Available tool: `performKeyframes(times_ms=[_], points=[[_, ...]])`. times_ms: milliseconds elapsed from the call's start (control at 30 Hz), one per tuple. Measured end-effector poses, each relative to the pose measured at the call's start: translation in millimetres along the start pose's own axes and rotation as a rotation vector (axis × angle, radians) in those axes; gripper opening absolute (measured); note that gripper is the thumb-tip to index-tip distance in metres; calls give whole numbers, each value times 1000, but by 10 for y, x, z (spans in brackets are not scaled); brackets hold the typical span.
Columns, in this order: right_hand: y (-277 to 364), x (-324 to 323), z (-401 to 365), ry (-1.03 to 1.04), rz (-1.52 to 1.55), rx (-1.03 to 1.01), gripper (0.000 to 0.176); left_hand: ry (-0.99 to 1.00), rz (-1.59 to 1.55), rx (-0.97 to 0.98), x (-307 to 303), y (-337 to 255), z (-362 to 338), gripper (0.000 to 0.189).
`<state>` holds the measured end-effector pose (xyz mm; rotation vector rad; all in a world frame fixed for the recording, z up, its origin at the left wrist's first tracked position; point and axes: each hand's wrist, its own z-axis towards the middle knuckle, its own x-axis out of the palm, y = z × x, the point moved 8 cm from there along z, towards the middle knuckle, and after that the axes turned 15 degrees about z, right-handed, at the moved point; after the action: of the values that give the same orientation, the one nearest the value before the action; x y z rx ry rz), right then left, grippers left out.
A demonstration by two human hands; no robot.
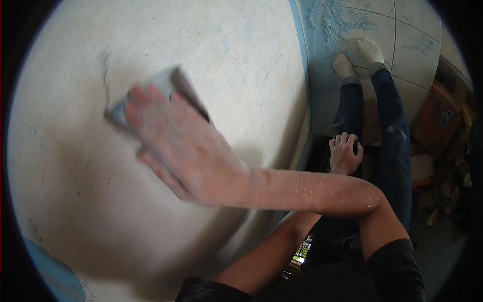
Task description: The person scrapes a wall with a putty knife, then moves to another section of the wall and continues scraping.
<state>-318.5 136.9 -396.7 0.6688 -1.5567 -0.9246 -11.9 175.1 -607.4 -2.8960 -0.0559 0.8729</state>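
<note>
A large round white panel (100,211) with a light blue rim fills the left of the view. My right hand (176,146) lies flat on it, fingers spread over a grey sanding block (168,83) with a dark edge; both are blurred by motion. The right forearm, speckled with white dust, crosses over my left arm. My left hand (345,152) rests at the panel's right edge with its fingers curled over the rim.
My legs in blue jeans (392,131) and dusty white feet (359,58) stand on a tiled floor (412,30) strewn with bluish-white dust. Cardboard boxes and clutter (440,121) are piled at the right.
</note>
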Motion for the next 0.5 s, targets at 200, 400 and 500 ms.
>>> performKeyframes(times_ms=[200, 400, 500], points=[[-199, -231, -301, 98, -117, 14, 58, -62, 13, 17, -169, -36, 25, 19], [-50, -145, -31, -81, -47, 9, 56, 7, 29, 4, -77, -23, 1, 20], [-51, -195, -325, 58, -62, -27, 57, -11, 39, 11, -189, -64, 20, 19]])
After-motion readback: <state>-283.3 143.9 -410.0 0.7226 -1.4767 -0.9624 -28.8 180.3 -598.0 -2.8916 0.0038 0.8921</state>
